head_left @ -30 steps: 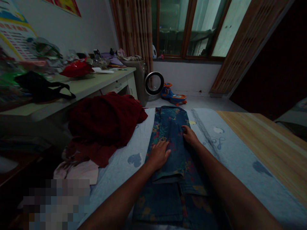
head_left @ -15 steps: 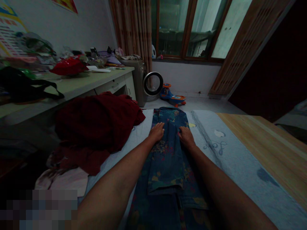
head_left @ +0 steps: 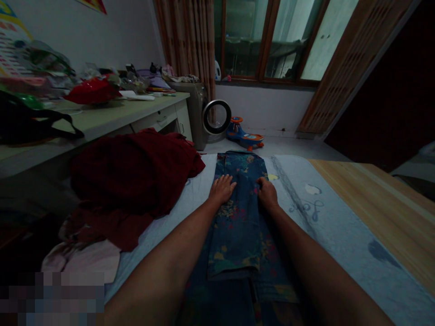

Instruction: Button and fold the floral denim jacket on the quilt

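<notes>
A pair of blue jeans with a flower print [head_left: 242, 217] lies lengthwise on a light blue sheet [head_left: 326, 226], folded along its length. My left hand [head_left: 222, 189] rests flat on the left side of the jeans with its fingers stretched out. My right hand [head_left: 267, 194] presses on the right side of the jeans, fingers lying on the cloth. Both hands are near the far end of the jeans, about a hand's width apart, and neither holds anything.
A heap of dark red cloth [head_left: 132, 167] lies to the left, with pale pink cloth [head_left: 84, 260] below it. A cluttered desk [head_left: 102, 120] stands at the left wall. A wooden surface [head_left: 380, 208] shows on the right. A round fan [head_left: 216, 117] and toy car [head_left: 245, 134] sit on the floor.
My left hand has slid from the middle of the jeans up toward their far end, level with my right hand. My right hand has shifted slightly to the right.
</notes>
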Motion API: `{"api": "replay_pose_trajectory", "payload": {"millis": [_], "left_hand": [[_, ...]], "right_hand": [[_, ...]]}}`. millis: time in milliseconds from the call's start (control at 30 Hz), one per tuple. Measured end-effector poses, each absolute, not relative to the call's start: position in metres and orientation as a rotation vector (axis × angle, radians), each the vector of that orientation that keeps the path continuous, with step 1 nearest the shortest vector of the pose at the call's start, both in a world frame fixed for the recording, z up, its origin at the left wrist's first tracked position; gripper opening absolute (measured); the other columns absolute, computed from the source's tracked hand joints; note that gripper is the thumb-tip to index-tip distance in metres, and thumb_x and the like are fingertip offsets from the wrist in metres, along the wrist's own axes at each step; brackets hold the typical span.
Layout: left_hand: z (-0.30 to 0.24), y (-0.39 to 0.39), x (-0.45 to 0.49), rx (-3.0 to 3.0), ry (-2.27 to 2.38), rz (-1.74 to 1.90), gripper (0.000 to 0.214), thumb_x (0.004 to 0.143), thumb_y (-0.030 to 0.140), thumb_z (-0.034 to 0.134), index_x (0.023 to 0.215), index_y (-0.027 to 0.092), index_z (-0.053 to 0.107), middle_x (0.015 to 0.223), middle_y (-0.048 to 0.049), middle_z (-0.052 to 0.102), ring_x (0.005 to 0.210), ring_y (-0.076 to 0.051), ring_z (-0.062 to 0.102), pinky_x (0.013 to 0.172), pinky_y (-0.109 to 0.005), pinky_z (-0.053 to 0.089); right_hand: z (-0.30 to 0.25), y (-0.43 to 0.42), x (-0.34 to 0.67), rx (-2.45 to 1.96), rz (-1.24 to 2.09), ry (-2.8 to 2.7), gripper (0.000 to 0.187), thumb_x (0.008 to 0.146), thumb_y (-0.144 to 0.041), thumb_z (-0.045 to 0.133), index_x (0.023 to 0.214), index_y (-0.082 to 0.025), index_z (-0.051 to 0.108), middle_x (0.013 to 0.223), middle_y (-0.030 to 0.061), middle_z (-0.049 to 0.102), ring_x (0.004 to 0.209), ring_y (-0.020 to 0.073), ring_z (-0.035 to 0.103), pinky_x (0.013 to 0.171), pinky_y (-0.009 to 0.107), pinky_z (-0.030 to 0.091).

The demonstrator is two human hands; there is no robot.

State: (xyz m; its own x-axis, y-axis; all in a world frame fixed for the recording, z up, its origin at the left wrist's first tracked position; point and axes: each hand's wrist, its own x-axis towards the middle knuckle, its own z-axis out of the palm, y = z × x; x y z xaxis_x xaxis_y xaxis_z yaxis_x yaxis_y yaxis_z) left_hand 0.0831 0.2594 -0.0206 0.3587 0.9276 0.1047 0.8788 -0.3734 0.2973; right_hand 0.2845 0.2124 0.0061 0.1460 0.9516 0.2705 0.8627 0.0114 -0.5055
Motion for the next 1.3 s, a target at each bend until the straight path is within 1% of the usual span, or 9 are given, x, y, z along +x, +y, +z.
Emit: {"api": "replay_pose_trajectory", "payload": {"millis": [200, 567, 733, 800, 867, 933, 1033, 1133, 1300], "left_hand": [[-0.018, 0.256, 0.084, 2.426, 1.674, 0.354, 0.062, 0.1, 0.053, 0.021, 0.149, 0.018, 0.037, 0.158, -0.011, 0.033, 0.147, -0.027, 0.025, 0.119, -0.046, 0.022], [-0.02, 0.258, 0.082, 2.427, 1.653, 0.357, 0.069, 0.098, 0.06, 0.02, 0.15, 0.017, 0.035, 0.158, -0.0123, 0.031, 0.147, -0.028, 0.025, 0.118, -0.046, 0.021], [-0.02, 0.256, 0.083, 2.44, 1.656, 0.37, 0.071, 0.097, 0.062, 0.019, 0.15, 0.017, 0.035, 0.158, -0.0127, 0.031, 0.147, -0.028, 0.024, 0.118, -0.047, 0.021], [-0.019, 0.255, 0.083, 2.458, 1.649, 0.391, 0.069, 0.097, 0.061, 0.021, 0.15, 0.019, 0.034, 0.159, -0.0118, 0.03, 0.148, -0.028, 0.023, 0.118, -0.048, 0.021], [-0.017, 0.253, 0.083, 2.481, 1.631, 0.422, 0.066, 0.098, 0.059, 0.024, 0.151, 0.021, 0.033, 0.16, -0.0095, 0.029, 0.148, -0.028, 0.021, 0.119, -0.049, 0.021], [-0.015, 0.252, 0.082, 2.507, 1.6, 0.454, 0.062, 0.099, 0.055, 0.025, 0.152, 0.022, 0.031, 0.16, -0.0068, 0.028, 0.149, -0.026, 0.02, 0.119, -0.049, 0.02], [-0.014, 0.251, 0.081, 2.54, 1.554, 0.478, 0.06, 0.1, 0.052, 0.024, 0.152, 0.024, 0.03, 0.16, -0.004, 0.03, 0.149, -0.024, 0.02, 0.119, -0.048, 0.02], [-0.014, 0.25, 0.08, 2.571, 1.54, 0.501, 0.059, 0.101, 0.053, 0.022, 0.151, 0.024, 0.032, 0.159, -0.0021, 0.032, 0.149, -0.023, 0.019, 0.12, -0.047, 0.02], [-0.016, 0.253, 0.08, 2.566, 1.538, 0.457, 0.062, 0.099, 0.057, 0.019, 0.15, 0.024, 0.035, 0.157, -0.0016, 0.035, 0.148, -0.024, 0.02, 0.119, -0.048, 0.021]], "right_hand": [[0.005, 0.206, 0.296, -1.923, 0.142, -1.908, 0.016, 0.088, -0.031, 0.055, 0.098, -0.022, 0.063, 0.095, 0.0073, 0.066, 0.089, 0.0218, 0.055, 0.074, 0.027, 0.036], [-0.004, 0.21, 0.322, -1.795, 0.325, -2.061, 0.027, 0.088, -0.028, 0.054, 0.104, -0.02, 0.074, 0.098, 0.0075, 0.065, 0.094, 0.0208, 0.056, 0.086, 0.027, 0.039], [0.006, 0.212, 0.329, -1.792, 0.535, -1.928, 0.034, 0.079, -0.008, 0.049, 0.095, -0.021, 0.075, 0.1, 0.0055, 0.069, 0.1, 0.0204, 0.058, 0.093, 0.027, 0.04], [0.013, 0.217, 0.327, -1.775, 0.565, -1.827, 0.036, 0.078, -0.005, 0.046, 0.096, -0.02, 0.074, 0.103, 0.0051, 0.07, 0.101, 0.02, 0.06, 0.094, 0.027, 0.04], [0.018, 0.223, 0.317, -1.763, 0.549, -1.777, 0.032, 0.084, -0.011, 0.047, 0.102, -0.02, 0.072, 0.108, 0.0053, 0.071, 0.104, 0.0203, 0.06, 0.093, 0.028, 0.041], [0.022, 0.23, 0.301, -1.802, 0.517, -1.798, 0.026, 0.09, -0.023, 0.051, 0.107, -0.019, 0.07, 0.111, 0.007, 0.07, 0.105, 0.0212, 0.06, 0.092, 0.028, 0.042], [0.025, 0.237, 0.279, -1.952, 0.461, -1.88, 0.028, 0.094, -0.035, 0.052, 0.106, -0.017, 0.07, 0.109, 0.0102, 0.071, 0.101, 0.0216, 0.063, 0.085, 0.026, 0.042], [0.028, 0.239, 0.271, -2.031, 0.415, -1.919, 0.028, 0.095, -0.032, 0.049, 0.101, -0.016, 0.072, 0.106, 0.0104, 0.072, 0.101, 0.0211, 0.063, 0.083, 0.025, 0.041], [0.024, 0.233, 0.277, -2.153, 0.34, -1.872, 0.028, 0.095, -0.029, 0.046, 0.106, -0.018, 0.07, 0.108, 0.012, 0.071, 0.103, 0.0234, 0.064, 0.083, 0.028, 0.042]]}}
